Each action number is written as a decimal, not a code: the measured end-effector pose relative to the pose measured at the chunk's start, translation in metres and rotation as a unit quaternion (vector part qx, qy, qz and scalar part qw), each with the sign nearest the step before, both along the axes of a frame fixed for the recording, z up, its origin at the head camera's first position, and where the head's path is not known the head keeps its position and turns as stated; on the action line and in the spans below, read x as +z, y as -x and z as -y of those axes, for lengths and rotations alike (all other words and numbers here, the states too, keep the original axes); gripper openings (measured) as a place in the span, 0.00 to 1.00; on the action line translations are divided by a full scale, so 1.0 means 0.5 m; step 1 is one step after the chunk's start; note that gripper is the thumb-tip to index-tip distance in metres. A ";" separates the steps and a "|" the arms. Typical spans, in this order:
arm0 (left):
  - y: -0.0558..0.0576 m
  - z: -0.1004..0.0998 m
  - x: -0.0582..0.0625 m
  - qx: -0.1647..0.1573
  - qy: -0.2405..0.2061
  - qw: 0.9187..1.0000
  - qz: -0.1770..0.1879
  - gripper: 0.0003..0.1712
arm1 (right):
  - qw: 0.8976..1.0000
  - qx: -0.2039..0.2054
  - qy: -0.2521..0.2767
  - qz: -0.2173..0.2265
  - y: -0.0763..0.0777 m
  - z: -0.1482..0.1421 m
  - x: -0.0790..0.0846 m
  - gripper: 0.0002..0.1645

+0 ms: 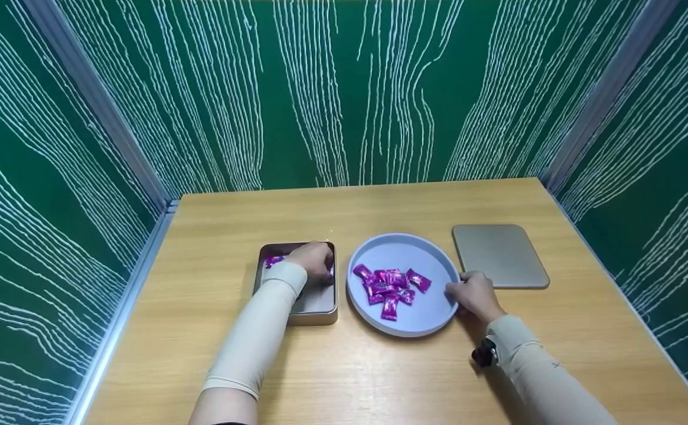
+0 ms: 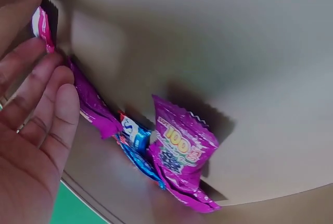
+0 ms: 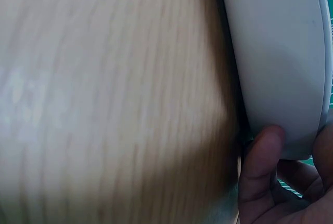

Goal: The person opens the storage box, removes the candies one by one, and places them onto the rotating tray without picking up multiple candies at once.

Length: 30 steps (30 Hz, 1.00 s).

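Observation:
My left hand (image 1: 314, 258) reaches into an open metal tin (image 1: 315, 317) left of centre. In the left wrist view its fingers (image 2: 49, 114) lie nearly straight against the tin's wall, their tips touching a pink-and-white sweet (image 2: 41, 26). A purple sweet (image 2: 182, 148), a blue one (image 2: 134, 134) and another purple one (image 2: 92, 104) lie along the tin floor (image 2: 208, 36). My right hand (image 1: 472, 292) grips the right rim of a pale blue plate (image 1: 403, 238) holding several purple sweets (image 1: 391, 286). Its thumb (image 3: 265, 151) presses the plate's edge (image 3: 281, 52).
The tin's flat lid (image 1: 500, 255) lies on the wooden table (image 1: 379, 378) just right of the plate. Green patterned walls close in the table on the left, back and right. Metal strips run along the table's left edge.

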<state>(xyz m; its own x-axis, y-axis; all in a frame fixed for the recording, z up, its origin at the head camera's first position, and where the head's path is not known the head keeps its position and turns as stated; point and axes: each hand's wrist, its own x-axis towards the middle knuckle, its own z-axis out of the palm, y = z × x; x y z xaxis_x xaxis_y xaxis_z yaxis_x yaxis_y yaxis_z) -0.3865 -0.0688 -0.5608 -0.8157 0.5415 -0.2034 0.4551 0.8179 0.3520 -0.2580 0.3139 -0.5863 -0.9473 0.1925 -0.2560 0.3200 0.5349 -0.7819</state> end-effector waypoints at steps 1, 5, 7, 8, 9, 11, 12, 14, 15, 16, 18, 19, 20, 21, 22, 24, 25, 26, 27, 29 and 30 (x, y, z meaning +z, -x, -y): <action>0.003 -0.001 -0.005 -0.001 -0.001 1.000 -0.002 0.11 | 1.000 0.000 0.000 0.000 0.001 0.000 0.000 0.25; 0.022 0.000 -0.040 -0.010 -0.001 1.000 -0.017 0.12 | 1.000 -0.002 0.004 0.002 0.001 0.001 -0.002 0.26; 0.022 -0.002 -0.040 -0.012 -0.001 1.000 -0.017 0.13 | 1.000 -0.002 0.004 -0.004 0.000 0.002 -0.002 0.26; 0.019 -0.003 -0.038 -0.012 -0.003 1.000 -0.017 0.13 | 1.000 -0.002 0.002 -0.009 0.000 0.003 -0.002 0.26; 0.013 -0.004 -0.029 -0.013 -0.003 1.000 -0.014 0.13 | 1.000 -0.001 0.000 -0.013 -0.001 0.003 -0.002 0.26; 0.001 -0.007 -0.009 -0.012 0.002 1.000 -0.005 0.15 | 1.000 0.000 -0.006 -0.019 -0.001 0.003 -0.001 0.25; -0.006 -0.008 0.004 -0.010 0.005 1.000 0.002 0.15 | 1.000 0.001 -0.009 -0.022 -0.001 0.003 0.000 0.24; -0.015 -0.008 0.021 -0.007 0.011 1.000 0.015 0.16 | 1.000 0.002 -0.009 -0.023 -0.002 0.003 0.002 0.24; -0.017 -0.008 0.025 -0.006 0.014 1.000 0.020 0.15 | 1.000 0.001 -0.008 -0.021 -0.002 0.003 0.003 0.25; -0.019 -0.007 0.028 -0.005 0.017 1.000 0.025 0.14 | 1.000 0.000 -0.006 -0.021 -0.002 0.002 0.004 0.26; -0.019 -0.003 0.030 -0.004 0.020 0.999 0.033 0.13 | 1.000 -0.001 -0.004 -0.021 -0.002 0.002 0.005 0.28; -0.015 0.001 0.022 -0.012 0.013 0.999 0.030 0.12 | 1.000 -0.001 -0.004 -0.021 -0.002 0.002 0.006 0.29; -0.014 0.002 0.022 -0.016 0.012 0.999 0.030 0.11 | 1.000 -0.001 -0.003 -0.021 -0.002 0.002 0.006 0.30; -0.013 0.003 0.021 -0.021 0.014 0.999 0.027 0.10 | 1.000 -0.001 -0.001 -0.021 -0.002 0.002 0.005 0.30; -0.013 0.004 0.019 -0.029 0.014 0.999 0.024 0.09 | 1.000 -0.001 0.000 -0.020 -0.001 0.002 0.005 0.30; -0.012 0.006 0.019 -0.048 0.013 0.999 0.015 0.05 | 1.000 -0.001 0.002 -0.018 -0.001 0.002 0.004 0.29; -0.012 0.007 0.019 -0.059 0.014 0.998 0.008 0.04 | 1.000 -0.001 0.004 -0.017 -0.001 0.002 0.003 0.29; -0.016 0.006 0.027 -0.063 0.020 0.998 0.006 0.03 | 1.000 0.000 0.005 -0.015 -0.001 0.001 0.003 0.29; -0.017 0.007 0.029 -0.072 0.021 0.997 0.001 0.04 | 1.000 0.001 0.005 -0.014 -0.001 0.000 0.002 0.28; -0.017 0.009 0.033 -0.085 0.023 0.996 -0.005 0.05 | 1.000 0.000 0.002 -0.009 0.000 -0.001 0.002 0.27; -0.017 0.010 0.035 -0.086 0.024 0.996 -0.007 0.06 | 1.000 0.000 0.001 -0.007 0.000 -0.002 0.001 0.26</action>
